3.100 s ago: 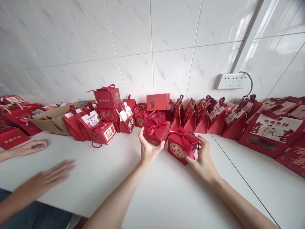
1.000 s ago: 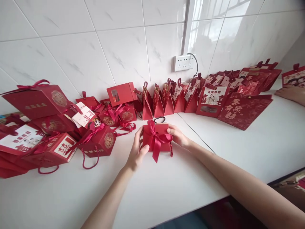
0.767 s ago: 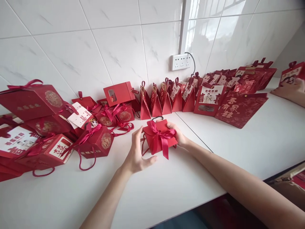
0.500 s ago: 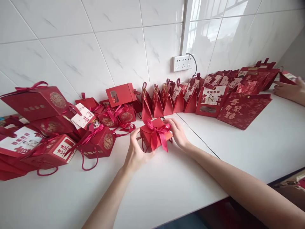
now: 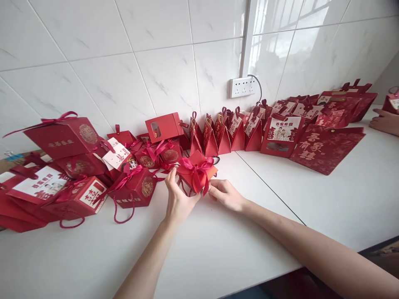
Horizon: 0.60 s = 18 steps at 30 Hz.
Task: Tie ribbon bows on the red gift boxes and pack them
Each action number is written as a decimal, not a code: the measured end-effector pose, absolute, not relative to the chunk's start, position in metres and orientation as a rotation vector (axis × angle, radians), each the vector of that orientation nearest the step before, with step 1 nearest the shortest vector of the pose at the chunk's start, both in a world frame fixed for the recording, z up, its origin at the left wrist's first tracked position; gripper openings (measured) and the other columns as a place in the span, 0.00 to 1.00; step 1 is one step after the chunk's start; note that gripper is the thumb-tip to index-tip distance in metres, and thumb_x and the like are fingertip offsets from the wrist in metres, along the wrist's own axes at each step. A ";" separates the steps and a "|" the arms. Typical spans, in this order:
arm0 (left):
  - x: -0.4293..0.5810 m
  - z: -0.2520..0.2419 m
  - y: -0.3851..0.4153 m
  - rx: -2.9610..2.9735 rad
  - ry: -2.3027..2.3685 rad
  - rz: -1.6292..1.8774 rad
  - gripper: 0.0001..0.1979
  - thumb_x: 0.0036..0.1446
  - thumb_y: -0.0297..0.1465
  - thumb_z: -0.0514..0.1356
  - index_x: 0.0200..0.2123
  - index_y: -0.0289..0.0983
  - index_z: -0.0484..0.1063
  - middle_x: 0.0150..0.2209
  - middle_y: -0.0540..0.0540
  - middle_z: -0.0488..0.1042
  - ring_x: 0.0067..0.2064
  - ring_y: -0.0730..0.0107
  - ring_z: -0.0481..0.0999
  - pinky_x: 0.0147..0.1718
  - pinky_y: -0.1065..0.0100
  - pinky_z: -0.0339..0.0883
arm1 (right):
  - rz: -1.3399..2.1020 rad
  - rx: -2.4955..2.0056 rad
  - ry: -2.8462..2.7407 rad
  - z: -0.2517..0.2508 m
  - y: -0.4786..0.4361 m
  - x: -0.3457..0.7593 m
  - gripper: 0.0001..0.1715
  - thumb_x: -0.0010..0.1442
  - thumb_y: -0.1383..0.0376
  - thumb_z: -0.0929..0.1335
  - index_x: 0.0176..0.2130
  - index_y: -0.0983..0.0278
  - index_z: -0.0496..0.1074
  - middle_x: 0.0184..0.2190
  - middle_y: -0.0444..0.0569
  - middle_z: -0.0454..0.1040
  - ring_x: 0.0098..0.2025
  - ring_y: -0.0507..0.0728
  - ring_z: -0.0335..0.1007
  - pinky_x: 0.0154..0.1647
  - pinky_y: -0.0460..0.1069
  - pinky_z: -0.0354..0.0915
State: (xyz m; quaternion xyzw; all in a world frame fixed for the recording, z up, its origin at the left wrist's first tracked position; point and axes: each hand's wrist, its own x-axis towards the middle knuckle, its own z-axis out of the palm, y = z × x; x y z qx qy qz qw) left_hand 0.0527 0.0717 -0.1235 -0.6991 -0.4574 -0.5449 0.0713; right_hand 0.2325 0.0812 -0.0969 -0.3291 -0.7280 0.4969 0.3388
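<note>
A red gift box [image 5: 187,176] with a pink ribbon bow [image 5: 199,168] on top is between my hands, turned so one corner faces me. My left hand [image 5: 181,197] is closed around its left and front sides, thumb under the near corner. My right hand [image 5: 227,194] is closed, thumb and fingers at the near right side by a hanging ribbon tail; whether they pinch the ribbon or only the box edge is hard to see. A cord handle hangs at the box's left side, partly behind my left hand.
Red gift boxes [image 5: 132,189] are piled at the left. A row of triangular red boxes [image 5: 223,141] stands along the tiled wall, below a socket strip [image 5: 245,87]. Red gift bags [image 5: 324,147] stand at the right. Another person's hand [image 5: 385,121] holds a red item at the far right.
The box has been turned so a corner points at me. My right hand has moved from its right side down to the near side. The other person's hand has shifted right in view.
</note>
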 end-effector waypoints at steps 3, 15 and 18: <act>0.053 -0.124 0.072 -2.084 -1.400 -1.625 0.50 0.46 0.36 0.70 0.64 0.37 0.42 0.57 0.29 0.55 0.61 0.46 0.61 0.50 0.50 0.70 | 1.308 -0.833 -1.851 -0.097 0.081 0.233 0.36 0.57 0.34 0.57 0.23 0.63 0.61 0.20 0.43 0.62 0.24 0.51 0.55 0.30 0.49 0.56; 0.049 -0.125 0.076 -2.114 -1.437 -1.641 0.48 0.46 0.32 0.69 0.64 0.38 0.44 0.58 0.30 0.54 0.63 0.45 0.58 0.52 0.49 0.69 | 1.415 -0.841 -1.651 -0.098 0.087 0.231 0.28 0.54 0.42 0.67 0.24 0.63 0.65 0.17 0.41 0.62 0.24 0.51 0.59 0.30 0.48 0.59; 0.042 -0.124 0.079 -2.091 -1.548 -1.710 0.50 0.44 0.37 0.70 0.63 0.39 0.43 0.58 0.31 0.54 0.61 0.47 0.61 0.52 0.49 0.69 | 1.412 -0.872 -1.720 -0.095 0.085 0.231 0.25 0.55 0.45 0.67 0.27 0.64 0.68 0.17 0.40 0.62 0.22 0.49 0.57 0.27 0.47 0.57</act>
